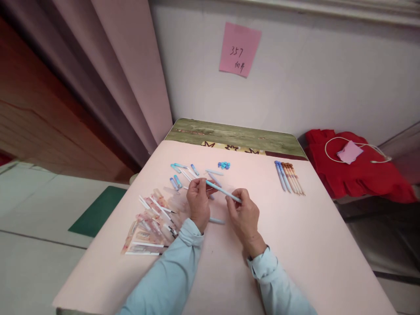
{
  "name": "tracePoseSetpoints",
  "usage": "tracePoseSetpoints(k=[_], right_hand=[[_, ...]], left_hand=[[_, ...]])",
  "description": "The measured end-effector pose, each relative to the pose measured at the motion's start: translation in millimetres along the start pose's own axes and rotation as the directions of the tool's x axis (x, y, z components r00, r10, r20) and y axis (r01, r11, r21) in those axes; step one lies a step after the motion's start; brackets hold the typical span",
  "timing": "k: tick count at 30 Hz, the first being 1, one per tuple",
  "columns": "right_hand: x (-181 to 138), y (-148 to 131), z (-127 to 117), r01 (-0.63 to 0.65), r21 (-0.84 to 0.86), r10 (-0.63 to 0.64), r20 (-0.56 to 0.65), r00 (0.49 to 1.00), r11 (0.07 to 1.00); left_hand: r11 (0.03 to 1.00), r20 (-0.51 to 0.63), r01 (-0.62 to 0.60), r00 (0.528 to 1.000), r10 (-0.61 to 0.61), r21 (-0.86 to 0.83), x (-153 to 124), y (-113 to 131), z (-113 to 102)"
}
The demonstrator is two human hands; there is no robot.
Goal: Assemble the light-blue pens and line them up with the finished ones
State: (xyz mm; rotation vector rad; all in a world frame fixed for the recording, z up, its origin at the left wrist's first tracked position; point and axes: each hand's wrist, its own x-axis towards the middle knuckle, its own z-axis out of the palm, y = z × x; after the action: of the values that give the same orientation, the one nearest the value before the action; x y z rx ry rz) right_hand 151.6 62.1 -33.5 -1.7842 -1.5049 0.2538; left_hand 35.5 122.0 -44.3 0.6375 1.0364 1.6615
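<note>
A light blue pen barrel [225, 191] is held between my two hands above the middle of the table. My left hand [199, 201] pinches its upper left end, and my right hand [244, 214] grips the lower right end. Beneath and behind my left hand lie loose pen parts, among them blue grip pieces [175, 182] and white refills [185, 174]. One more pale blue barrel [216, 221] rests on the table between my wrists. A small cluster of blue caps [224, 165] sits farther back.
On the left, a pile of clear and pink pen parts with white refills [144, 253] covers the table [295, 262]. Assembled blue and brown-topped pens [288, 177] lie in a row at the right. Beyond the table's right edge is a red cloth [354, 179] with a white cable [331, 139].
</note>
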Motion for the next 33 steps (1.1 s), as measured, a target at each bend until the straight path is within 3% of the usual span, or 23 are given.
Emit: tracePoseSetpoints(k=[5,14,25,33], right_hand=[[0.6,4.1,-0.4,0.037,-0.036,-0.037,0.0,0.999,0.999],[-2.9,-4.4,-1.3,-0.035,-0.034,0.037,0.051,0.998,0.999],[-1.5,3.6,1.7,0.135,-0.125,-0.14,-0.034,0.99,0.983],[-3.6,-0.8,0.1,0.044,-0.109,-0.044,-0.004,0.999,0.993]], left_hand=[[0.999,0.007,-0.015,1.0,0.015,0.03,-0.5,0.5,0.0],[0.998,-0.002,0.054,0.999,-0.054,0.027,-4.7,5.6,3.9],[0.995,0.053,0.096,0.994,-0.096,0.007,-7.6,7.3,7.9],[0.984,0.084,0.169,0.983,-0.164,-0.062,-8.7,4.8,8.0]])
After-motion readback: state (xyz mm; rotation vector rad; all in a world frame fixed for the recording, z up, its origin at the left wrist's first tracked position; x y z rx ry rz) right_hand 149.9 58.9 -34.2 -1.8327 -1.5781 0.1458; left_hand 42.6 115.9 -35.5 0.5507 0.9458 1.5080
